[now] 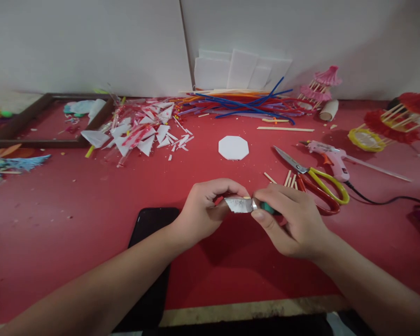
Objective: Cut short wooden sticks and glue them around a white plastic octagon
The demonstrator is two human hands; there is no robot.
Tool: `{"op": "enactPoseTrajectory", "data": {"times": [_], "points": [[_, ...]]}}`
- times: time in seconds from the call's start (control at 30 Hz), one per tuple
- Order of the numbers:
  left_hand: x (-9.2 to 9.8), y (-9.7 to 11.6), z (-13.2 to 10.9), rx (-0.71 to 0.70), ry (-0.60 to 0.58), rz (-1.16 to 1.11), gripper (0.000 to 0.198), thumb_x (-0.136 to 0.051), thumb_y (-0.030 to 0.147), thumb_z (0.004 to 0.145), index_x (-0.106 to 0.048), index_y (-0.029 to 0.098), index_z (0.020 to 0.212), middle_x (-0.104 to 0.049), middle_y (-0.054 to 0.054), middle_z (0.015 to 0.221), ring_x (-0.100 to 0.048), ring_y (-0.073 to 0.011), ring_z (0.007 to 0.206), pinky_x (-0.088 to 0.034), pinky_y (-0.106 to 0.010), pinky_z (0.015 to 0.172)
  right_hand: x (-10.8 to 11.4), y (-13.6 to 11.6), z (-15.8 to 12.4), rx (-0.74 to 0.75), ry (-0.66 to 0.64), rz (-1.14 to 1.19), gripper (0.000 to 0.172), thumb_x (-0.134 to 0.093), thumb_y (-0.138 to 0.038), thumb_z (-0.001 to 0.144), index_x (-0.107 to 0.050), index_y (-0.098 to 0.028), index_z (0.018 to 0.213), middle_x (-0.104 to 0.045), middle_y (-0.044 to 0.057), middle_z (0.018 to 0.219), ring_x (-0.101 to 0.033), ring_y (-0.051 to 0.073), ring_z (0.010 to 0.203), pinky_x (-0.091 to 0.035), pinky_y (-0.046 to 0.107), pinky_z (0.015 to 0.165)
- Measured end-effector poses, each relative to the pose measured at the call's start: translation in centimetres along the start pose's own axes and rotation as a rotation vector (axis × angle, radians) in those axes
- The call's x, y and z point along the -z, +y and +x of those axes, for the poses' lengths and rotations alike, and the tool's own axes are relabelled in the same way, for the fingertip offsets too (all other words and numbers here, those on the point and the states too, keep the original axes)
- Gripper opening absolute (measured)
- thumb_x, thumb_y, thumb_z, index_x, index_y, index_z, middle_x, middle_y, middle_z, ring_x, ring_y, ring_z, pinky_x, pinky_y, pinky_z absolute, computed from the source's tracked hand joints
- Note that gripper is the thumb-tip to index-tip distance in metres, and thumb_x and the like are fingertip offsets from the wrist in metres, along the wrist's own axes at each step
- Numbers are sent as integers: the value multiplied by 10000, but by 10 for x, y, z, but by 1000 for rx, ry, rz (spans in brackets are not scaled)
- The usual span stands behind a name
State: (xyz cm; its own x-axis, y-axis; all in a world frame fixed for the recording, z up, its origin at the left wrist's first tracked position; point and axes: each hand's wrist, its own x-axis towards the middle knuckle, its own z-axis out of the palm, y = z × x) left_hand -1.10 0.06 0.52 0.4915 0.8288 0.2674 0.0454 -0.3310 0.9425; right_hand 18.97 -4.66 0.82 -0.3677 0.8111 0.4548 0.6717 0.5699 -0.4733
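My right hand (294, 224) grips a small knife (241, 205) by its green handle, thumb and fingers wrapped tight around it, with the steel blade pointing left. My left hand (205, 210) is clenched right at the blade's tip, fingers curled over it. Whatever sits inside that fist is hidden, so I cannot tell what it pinches. Both hands meet just above the red worktop (73, 210), near its front edge. A black phone (150, 224) lies flat under my left wrist. Beyond my hands, a white octagon (233, 148) rests alone on the red surface. To its right lie scissors (318, 184) with yellow and red handles, blades open, with a few short wooden sticks (289, 178) just beside them. A pink glue gun (331, 158) lies behind the scissors, its black cord running off to the right. Further back, a bundle of coloured pipe cleaners (245, 102) stretches along the wall, below white sheets (238, 70) that lean against it. A heap of white triangular scraps (143, 130) is spread at the back left, next to a brown wooden frame (24, 121). A small pink parasol (322, 84) stands at the back right.
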Motion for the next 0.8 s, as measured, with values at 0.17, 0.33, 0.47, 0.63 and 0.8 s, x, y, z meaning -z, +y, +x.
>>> {"op": "enactPoseTrajectory", "data": {"times": [0.17,0.33,0.47,0.63,0.8], "points": [[-1,-2,2,-19,47,21,280,-513,-46,729,-687,157,813,-730,-7,758,-627,-87,647,-468,-168,602,-2,-6,1,7,64,-66,165,-526,-319,966,-607,-176,945,-591,9,734,-504,130,620,-377,275,575],[-3,0,0,-48,76,-8,158,-592,31,812,-673,165,789,-716,-15,730,-631,-94,630,-489,-180,598,4,9,7,-66,105,-134,176,-521,-333,968,-629,-193,958,-651,29,763,-589,155,666,-416,282,608],[-3,2,-4,-54,6,-55,136,-621,90,870,-669,166,768,-724,-33,743,-668,-108,676,-536,-197,661,17,31,9,-281,298,-294,226,-507,-389,979,-628,-211,911,-592,-6,611,-519,143,513,-338,287,505],[-6,-3,-2,19,79,-124,53,-658,160,892,-668,169,841,-743,-27,775,-699,-111,724,-554,-201,709,11,26,10,-221,239,-127,194,-481,-352,997,-597,-209,936,-643,11,712,-576,146,598,-410,288,566],[-6,-7,1,59,138,-86,47,-688,229,891,-677,187,871,-735,-36,845,-682,-139,816,-531,-255,783,1,20,9,-148,255,-170,153,-511,-322,988,-592,-194,1006,-681,35,832,-626,159,746,-445,285,661]]}}
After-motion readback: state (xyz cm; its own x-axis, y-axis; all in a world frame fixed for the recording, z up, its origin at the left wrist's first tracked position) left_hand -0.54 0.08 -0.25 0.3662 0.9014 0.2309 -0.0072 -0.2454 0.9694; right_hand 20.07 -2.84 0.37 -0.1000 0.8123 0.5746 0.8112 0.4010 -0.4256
